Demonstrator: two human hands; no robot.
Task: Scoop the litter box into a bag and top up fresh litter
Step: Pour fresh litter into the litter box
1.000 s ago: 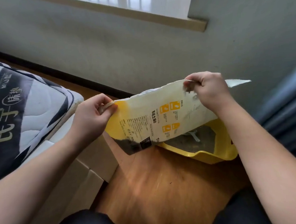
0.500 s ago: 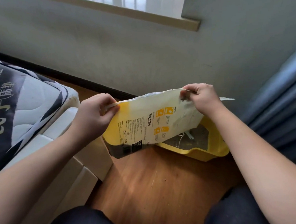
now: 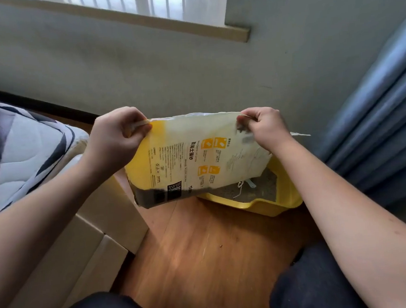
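You hold the litter bag (image 3: 192, 159) up over the wooden floor (image 3: 203, 245), in front of the yellow litter box (image 3: 289, 193). That box holds grey litter with a pale scoop lying in it. The bag is cream and yellow, printed, dark along its bottom. Your left hand (image 3: 114, 138) and right hand (image 3: 262, 125) each pinch a top corner with curled fingers.

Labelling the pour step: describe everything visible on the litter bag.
The litter bag is a flat, creased, plastic-looking pouch, pale cream with yellow at its left side and a dark band along the bottom, printed with orange icons and text. It hangs in the air, tilted, over the near end of the yellow litter box. The left hand and right hand pinch its top corners.
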